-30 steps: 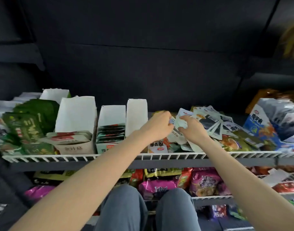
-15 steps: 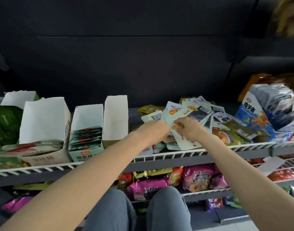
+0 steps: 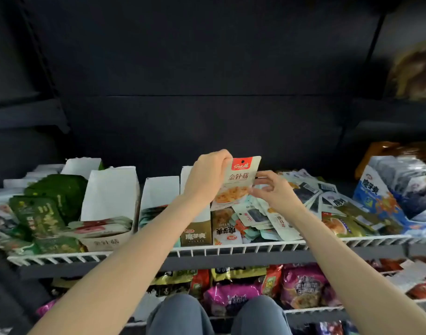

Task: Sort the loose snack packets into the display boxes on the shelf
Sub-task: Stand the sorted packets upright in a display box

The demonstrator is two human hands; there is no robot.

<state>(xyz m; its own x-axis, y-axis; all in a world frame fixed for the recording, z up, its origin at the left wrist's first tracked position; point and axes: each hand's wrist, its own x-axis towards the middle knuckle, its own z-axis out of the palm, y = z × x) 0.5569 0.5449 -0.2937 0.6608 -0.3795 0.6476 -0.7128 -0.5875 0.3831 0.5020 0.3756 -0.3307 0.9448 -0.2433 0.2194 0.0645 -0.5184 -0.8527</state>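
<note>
My left hand (image 3: 207,177) pinches a cream snack packet with a red top label (image 3: 241,180) and holds it upright above the shelf. My right hand (image 3: 276,193) hovers just right of it, fingers loosely curled, fingertips at the packet's lower right edge. Below lies a heap of loose packets (image 3: 279,218). White display boxes stand to the left: one with red-and-cream packets (image 3: 110,197), one with dark packets (image 3: 159,192), and a gold-fronted box (image 3: 195,235) partly hidden by my left arm.
A white wire rail (image 3: 231,249) edges the shelf front. Green packets (image 3: 50,201) fill the far left. A blue display box (image 3: 376,197) stands at the right. The lower shelf holds purple bags (image 3: 301,286). My knees (image 3: 183,315) are beneath.
My left hand has lifted the cream packet out of the heap and turned it upright. My right hand let go of the heap and rose beside it. The view shifted right.
</note>
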